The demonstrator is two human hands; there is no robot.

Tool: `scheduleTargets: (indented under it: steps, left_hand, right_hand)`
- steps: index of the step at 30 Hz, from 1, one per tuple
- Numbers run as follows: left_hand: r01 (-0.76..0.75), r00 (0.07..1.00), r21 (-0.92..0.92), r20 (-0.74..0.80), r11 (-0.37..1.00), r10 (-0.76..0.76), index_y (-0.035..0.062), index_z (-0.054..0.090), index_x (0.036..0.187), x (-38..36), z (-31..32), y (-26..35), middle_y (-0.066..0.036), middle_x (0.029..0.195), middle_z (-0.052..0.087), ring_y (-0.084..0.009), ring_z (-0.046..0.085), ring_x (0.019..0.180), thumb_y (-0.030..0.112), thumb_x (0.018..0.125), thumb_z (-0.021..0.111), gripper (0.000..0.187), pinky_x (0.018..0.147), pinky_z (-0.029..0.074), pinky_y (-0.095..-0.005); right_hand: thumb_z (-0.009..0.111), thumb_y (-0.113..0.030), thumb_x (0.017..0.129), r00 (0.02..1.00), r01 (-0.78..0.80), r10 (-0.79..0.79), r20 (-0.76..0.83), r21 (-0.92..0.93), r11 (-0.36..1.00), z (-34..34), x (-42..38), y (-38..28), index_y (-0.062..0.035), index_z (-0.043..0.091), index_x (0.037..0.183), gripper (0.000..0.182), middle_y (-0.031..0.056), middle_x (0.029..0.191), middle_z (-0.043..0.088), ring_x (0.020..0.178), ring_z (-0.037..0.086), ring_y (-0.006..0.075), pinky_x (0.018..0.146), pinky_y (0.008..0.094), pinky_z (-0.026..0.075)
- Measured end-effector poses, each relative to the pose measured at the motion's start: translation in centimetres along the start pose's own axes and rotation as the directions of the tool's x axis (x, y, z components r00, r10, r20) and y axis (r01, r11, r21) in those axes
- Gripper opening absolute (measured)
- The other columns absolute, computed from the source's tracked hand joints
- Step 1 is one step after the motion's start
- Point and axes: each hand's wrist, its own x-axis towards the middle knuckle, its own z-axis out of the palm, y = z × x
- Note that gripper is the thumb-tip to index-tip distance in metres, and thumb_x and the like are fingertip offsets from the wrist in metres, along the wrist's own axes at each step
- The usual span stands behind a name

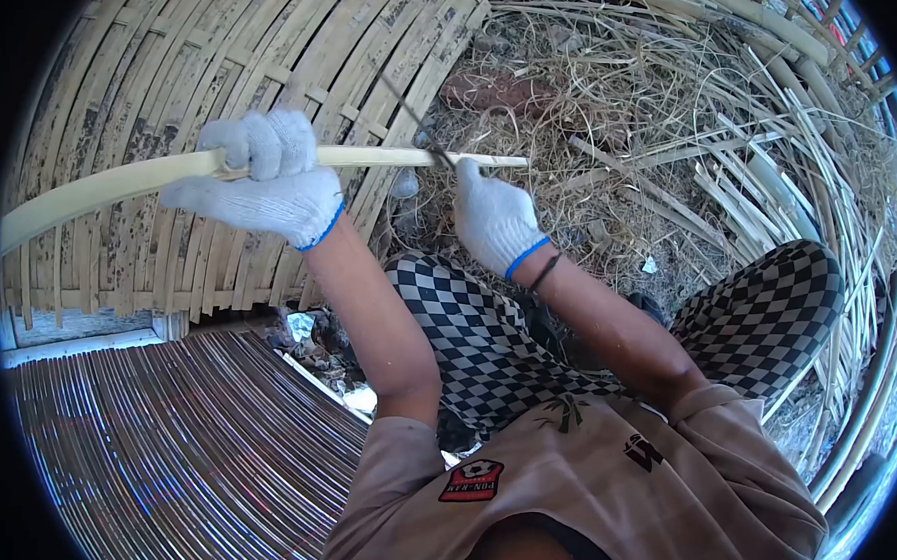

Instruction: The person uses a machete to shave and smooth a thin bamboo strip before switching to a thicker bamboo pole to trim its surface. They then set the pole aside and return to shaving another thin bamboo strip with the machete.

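Note:
My left hand (272, 187), in a white knit glove with a blue cuff, is wrapped round a long pale bamboo strip (102, 187). The strip curves down at the left edge of the view and runs rightward past my right hand to a tip (504, 161). My right hand (496, 220), gloved the same way, is closed on a thin dark-bladed knife (408, 108). Its blade points up and left and crosses the strip just beside the fingers. The handle is hidden in the glove.
A woven bamboo panel (177, 68) lies at upper left. Shavings (597, 96) cover the ground, with split bamboo strips (742, 198) at right. A slatted mat (181, 439) is at lower left. My checkered-trousered legs (768, 304) are bent below my hands.

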Motion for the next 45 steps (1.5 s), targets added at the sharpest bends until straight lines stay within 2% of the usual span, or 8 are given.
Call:
scheduleTargets:
  steps: [11, 20, 27, 29, 32, 34, 40, 45]
  left_hand:
    - [0.054, 0.994, -0.086, 0.096, 0.995, -0.046, 0.0177, 0.042, 0.063, 0.2, 0.4, -0.4, 0.004, 0.045, 0.033, -0.0087, 0.022, 0.036, 0.092, 0.089, 0.023, 0.081, 0.034, 0.020, -0.0240]
    - [0.049, 0.992, -0.093, 0.123, 0.994, -0.037, 0.0184, 0.040, 0.063, 0.5, -0.2, -0.3, 0.005, 0.046, 0.030, -0.0076, 0.021, 0.035, 0.091, 0.089, 0.026, 0.078, 0.033, 0.018, -0.0241]
    - [-0.013, 0.996, 0.177, -0.085, 0.984, 0.029, 0.0163, 0.042, 0.068, -1.6, 0.7, -3.6, 0.006, 0.050, 0.029, -0.0063, 0.024, 0.041, 0.083, 0.093, 0.042, 0.071, 0.035, 0.017, -0.0260]
    - [0.146, 0.977, 0.331, -0.198, 0.932, -0.082, 0.0132, 0.045, 0.077, -3.6, 0.2, -8.2, 0.006, 0.055, 0.032, -0.0068, 0.030, 0.045, 0.072, 0.097, 0.052, 0.063, 0.040, 0.023, -0.0267]
    - [0.262, 0.935, 0.333, -0.319, 0.906, -0.153, 0.0122, 0.045, 0.082, -6.5, 0.2, -14.4, 0.005, 0.059, 0.035, -0.0079, 0.033, 0.048, 0.043, 0.103, 0.061, 0.041, 0.043, 0.028, -0.0273]
    - [0.418, 0.843, 0.137, -0.427, 0.898, -0.327, 0.0150, 0.044, 0.079, -8.1, -0.7, -16.1, 0.006, 0.058, 0.035, -0.0067, 0.032, 0.046, 0.046, 0.103, 0.062, 0.043, 0.042, 0.024, -0.0266]
    - [0.429, 0.779, 0.147, -0.560, 0.891, -0.283, 0.0196, 0.034, 0.073, -7.6, -0.7, -17.3, 0.006, 0.055, 0.029, -0.0075, 0.028, 0.042, 0.047, 0.103, 0.061, 0.049, 0.038, 0.019, -0.0278]
    - [0.416, 0.807, 0.133, -0.509, 0.900, -0.298, 0.0193, 0.034, 0.071, -7.9, -0.3, -17.7, 0.005, 0.054, 0.028, -0.0083, 0.027, 0.042, 0.044, 0.105, 0.059, 0.049, 0.038, 0.020, -0.0275]
  right_hand:
    - [0.072, -0.023, 0.089, 0.995, -0.096, 0.098, 0.006, -0.103, 0.990, 3.6, 1.6, 6.5, 0.0006, 0.051, 0.113, 0.040, 0.0204, 0.085, 0.074, 0.083, 0.075, 0.0378, 0.070, 0.0498, 0.058]
    - [0.062, -0.012, 0.090, 0.991, -0.136, 0.136, -0.014, -0.112, 0.984, 8.7, 2.5, 12.8, -0.0005, 0.050, 0.117, 0.031, 0.0194, 0.083, 0.075, 0.079, 0.075, 0.0377, 0.067, 0.0512, 0.058]
    - [0.061, -0.011, 0.091, 0.990, -0.134, 0.127, -0.055, -0.146, 0.980, 8.3, 2.0, 13.4, -0.0020, 0.052, 0.121, 0.033, 0.0200, 0.082, 0.075, 0.079, 0.075, 0.0385, 0.065, 0.0510, 0.057]
    - [0.060, -0.012, 0.091, 0.989, -0.142, 0.134, -0.068, -0.124, 0.982, 7.9, 2.5, 13.6, -0.0018, 0.052, 0.120, 0.031, 0.0207, 0.083, 0.075, 0.080, 0.075, 0.0388, 0.066, 0.0509, 0.058]
    - [0.059, -0.012, 0.092, 0.981, -0.186, 0.181, -0.064, -0.096, 0.978, 7.4, 2.9, 13.5, -0.0016, 0.053, 0.119, 0.030, 0.0215, 0.084, 0.075, 0.082, 0.075, 0.0391, 0.068, 0.0507, 0.058]
    - [0.058, -0.012, 0.093, 0.977, -0.207, 0.203, -0.066, -0.072, 0.976, 6.9, 3.4, 13.1, -0.0014, 0.053, 0.118, 0.028, 0.0219, 0.084, 0.075, 0.083, 0.075, 0.0395, 0.070, 0.0509, 0.058]
    - [0.059, -0.010, 0.092, 0.988, -0.057, 0.060, -0.146, 0.021, 0.998, 5.1, 1.8, 9.4, -0.0015, 0.050, 0.114, 0.025, 0.0184, 0.078, 0.073, 0.075, 0.074, 0.0375, 0.063, 0.0515, 0.056]
    - [0.057, -0.015, 0.096, 0.958, -0.252, 0.251, -0.135, 0.011, 0.968, 13.5, 5.7, 20.4, -0.0009, 0.047, 0.114, 0.024, 0.0225, 0.073, 0.069, 0.070, 0.071, 0.0428, 0.062, 0.0564, 0.054]
